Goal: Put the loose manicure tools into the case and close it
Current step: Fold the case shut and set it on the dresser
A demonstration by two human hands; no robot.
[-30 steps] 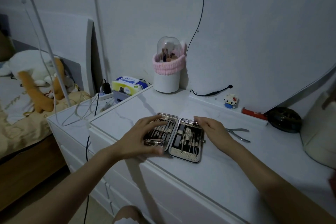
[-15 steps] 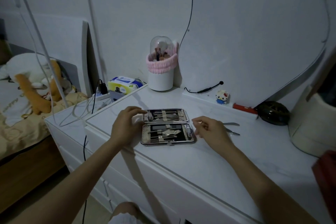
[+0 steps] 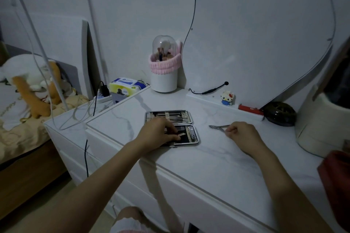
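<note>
**Two hands at open case, nipper still outside**

Two case halves were laid flat and open on the dresser top (image 3: pixel 217 159), hinged along their long edges. The case (image 3: pixel 171 127) was positioned near the front edge of the top, with the far half (image 3: pixel 168 116) filled by a row of metal tools held under a strap. The near half (image 3: pixel 186 135) was partly covered by the left hand.

The left hand (image 3: pixel 158 132) was placed over the near half, palm down, with the fingers bent and the fingertips (image 3: pixel 175 135) brought together on a small metal tool (image 3: pixel 181 134) inside that half. Whether the tool was pinched or only pressed could not be determined.

The right hand (image 3: pixel 240 132) was rested on the top to the right of the case, well apart from it. Its fingers were curled, and the handle end of a nipper (image 3: pixel 217 127) was gripped between thumb and fingers. The nipper was held low over the top, outside the case, with its jaws pointed left toward the case.

At the back of the top, a brush holder (image 3: pixel 164 73) with a clear dome and pink band was stood against the wall. A small block figure (image 3: pixel 227 97) and a red bar (image 3: pixel 250 109) were set on a low ledge to the right.
</note>
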